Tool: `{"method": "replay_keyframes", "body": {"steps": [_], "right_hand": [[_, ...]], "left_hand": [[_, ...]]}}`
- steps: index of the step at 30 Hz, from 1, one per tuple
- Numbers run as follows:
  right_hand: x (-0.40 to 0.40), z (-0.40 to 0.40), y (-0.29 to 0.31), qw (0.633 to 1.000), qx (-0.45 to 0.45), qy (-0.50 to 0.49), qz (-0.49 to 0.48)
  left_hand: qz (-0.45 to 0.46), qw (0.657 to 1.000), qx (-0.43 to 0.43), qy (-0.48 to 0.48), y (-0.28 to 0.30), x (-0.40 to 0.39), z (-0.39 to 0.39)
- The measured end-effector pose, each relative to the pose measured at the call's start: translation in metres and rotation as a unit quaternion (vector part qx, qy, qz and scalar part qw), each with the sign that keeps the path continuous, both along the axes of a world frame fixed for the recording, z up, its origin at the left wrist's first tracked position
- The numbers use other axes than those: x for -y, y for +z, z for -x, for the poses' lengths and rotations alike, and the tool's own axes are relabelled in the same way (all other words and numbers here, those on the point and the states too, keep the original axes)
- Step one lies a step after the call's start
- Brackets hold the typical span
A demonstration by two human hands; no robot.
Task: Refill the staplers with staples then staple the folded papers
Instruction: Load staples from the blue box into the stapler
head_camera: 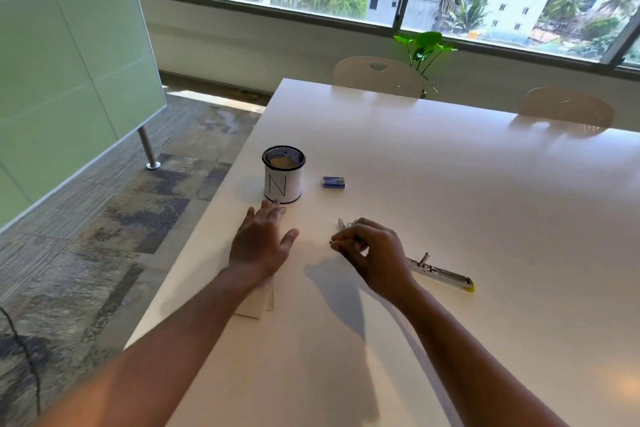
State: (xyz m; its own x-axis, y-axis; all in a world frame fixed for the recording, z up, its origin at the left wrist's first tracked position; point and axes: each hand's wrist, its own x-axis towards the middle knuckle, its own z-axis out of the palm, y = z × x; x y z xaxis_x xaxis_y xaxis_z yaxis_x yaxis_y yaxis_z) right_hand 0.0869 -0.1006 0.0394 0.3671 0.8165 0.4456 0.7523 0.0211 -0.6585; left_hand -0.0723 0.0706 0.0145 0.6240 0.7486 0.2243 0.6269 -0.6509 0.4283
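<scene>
Stapler [441, 273] lies opened on the white worktop [467, 201]; right hand [375, 255] fingers pinch something small, unidentifiable; left hand [261, 241], fingers spread flat, presses folded paper [258, 302].

An open stapler [441, 272] lies flat on the white counter [450, 184], off to the right. It is long and silver, with a yellow-green end pointing right. Its inside track shows. A small blue staple box [334, 182] lies farther back, near the middle. It looks closed. Folded white papers [258, 305] lie by the left edge of the counter, partly hidden under an arm. A little silver and white thing [344, 223] sits near the middle; what it is cannot be told.
</scene>
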Motion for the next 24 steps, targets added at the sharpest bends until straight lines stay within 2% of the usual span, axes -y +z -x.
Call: {"method": "replay_keyframes", "body": {"steps": [4,14,24], "right_hand": [[-0.04,-0.002,0.016,1.0,0.015,-0.019,0.0],[-0.141,-0.014,0.048,0.998,0.015,-0.058,-0.024],[-0.196,-0.02,0.06,0.994,0.06,-0.093,0.021]], "left_hand": [[0.016,1.0,-0.027,0.0,-0.007,-0.013,0.002],[0.006,1.0,-0.019,-0.014,-0.016,-0.019,0.001],[0.004,1.0,-0.013,-0.012,-0.017,-0.021,0.001]]}}
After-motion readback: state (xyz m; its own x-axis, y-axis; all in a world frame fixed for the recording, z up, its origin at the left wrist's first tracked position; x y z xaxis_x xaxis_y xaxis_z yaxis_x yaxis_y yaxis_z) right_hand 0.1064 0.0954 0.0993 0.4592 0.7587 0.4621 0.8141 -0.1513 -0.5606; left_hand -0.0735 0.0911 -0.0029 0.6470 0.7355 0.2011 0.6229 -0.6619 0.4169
